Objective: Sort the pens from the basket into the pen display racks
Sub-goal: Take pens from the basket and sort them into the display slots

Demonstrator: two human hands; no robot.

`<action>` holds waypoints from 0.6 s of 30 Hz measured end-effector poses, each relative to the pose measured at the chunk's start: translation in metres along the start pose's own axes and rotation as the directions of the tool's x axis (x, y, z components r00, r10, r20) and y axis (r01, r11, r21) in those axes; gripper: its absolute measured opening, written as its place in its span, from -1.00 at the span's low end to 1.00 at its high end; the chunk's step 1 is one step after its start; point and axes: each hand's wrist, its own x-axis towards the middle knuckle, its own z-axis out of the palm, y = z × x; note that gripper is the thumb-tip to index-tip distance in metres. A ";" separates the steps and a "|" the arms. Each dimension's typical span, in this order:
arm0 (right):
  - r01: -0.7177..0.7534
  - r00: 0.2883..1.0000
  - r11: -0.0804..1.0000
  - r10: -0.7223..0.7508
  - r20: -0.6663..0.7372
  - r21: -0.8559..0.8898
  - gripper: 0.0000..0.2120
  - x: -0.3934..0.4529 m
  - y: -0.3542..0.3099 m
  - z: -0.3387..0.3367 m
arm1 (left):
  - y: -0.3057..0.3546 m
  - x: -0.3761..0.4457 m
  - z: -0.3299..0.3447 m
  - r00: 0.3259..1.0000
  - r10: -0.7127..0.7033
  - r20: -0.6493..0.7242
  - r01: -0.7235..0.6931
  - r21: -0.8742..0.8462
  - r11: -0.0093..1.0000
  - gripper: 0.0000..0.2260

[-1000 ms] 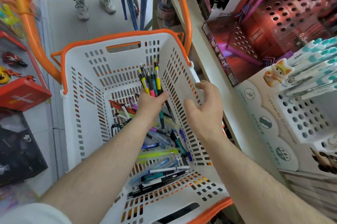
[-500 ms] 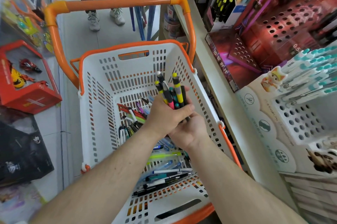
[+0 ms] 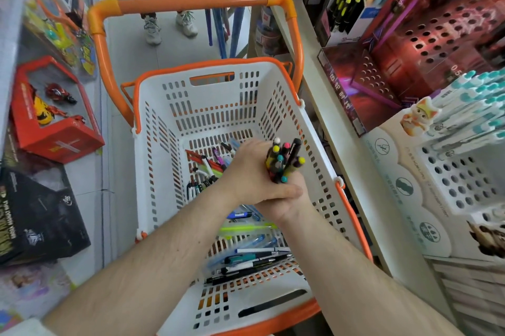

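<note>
1. Your left hand (image 3: pixel 252 171) is wrapped round a bunch of pens (image 3: pixel 284 162), and your right hand (image 3: pixel 287 203) is cupped under and round the lower end of the same bunch, so both hands are grasping it together. Keep that double hold until the bunch is clear of the basket (image 3: pixel 218 106).
2. The bunch stands nearly upright over the right side of the basket, caps up, mixed in colour: yellow, pink, teal, black, white. Square the caps level, so that you can read the kinds at a glance.
3. Many loose pens (image 3: pixel 246 256) lie on the basket floor, some near the front wall and some beyond your hands. Leave them for the next handful; adding more would likely loosen your grasp.
4. Let one hand take the whole bunch firmly, then free the other to pick out single pens.
5. The white rack (image 3: pixel 461 180) sits on the shelf to your right, with open holes below its rows of teal-capped pens (image 3: pixel 481 106). The red rack (image 3: pixel 437 43) lies further back.
6. Match each pen to the rack that holds its like, and seat it fully in its hole.
</note>
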 end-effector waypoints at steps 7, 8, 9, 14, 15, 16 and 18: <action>0.158 0.978 0.977 -0.135 -0.156 0.141 -0.81 0.016 0.017 -0.005 | -0.005 -0.015 0.003 0.990 -0.142 0.028 0.144 -0.277 0.950 -0.59; 0.198 0.969 0.980 -0.197 -0.149 -0.008 -0.79 0.014 0.018 -0.006 | -0.006 -0.017 0.006 0.988 -0.154 -0.021 0.141 -0.290 0.946 -0.66; 0.220 0.963 0.960 -0.242 -0.115 -0.173 -0.83 0.017 0.020 -0.004 | -0.006 -0.019 0.007 0.981 -0.179 -0.070 0.151 -0.296 0.943 -0.72; -0.198 0.955 0.952 0.134 -0.263 -0.235 -0.68 0.008 0.017 0.001 | -0.020 -0.023 -0.011 0.885 -0.419 -0.203 0.280 -0.486 0.828 -0.84; -0.255 0.922 0.920 0.139 -0.361 -0.296 -0.65 0.010 0.018 -0.004 | -0.026 -0.023 -0.019 0.853 -0.474 -0.220 0.322 -0.493 0.808 -0.82; -0.307 0.886 0.866 0.108 -0.452 -0.396 -0.65 0.013 0.021 -0.010 | -0.031 -0.023 -0.027 0.821 -0.528 -0.219 0.371 -0.499 0.783 -0.81; -0.416 0.839 0.670 0.021 -0.544 -0.615 -0.71 0.023 0.030 -0.019 | -0.040 -0.025 -0.043 0.770 -0.619 -0.154 0.474 -0.510 0.717 -0.80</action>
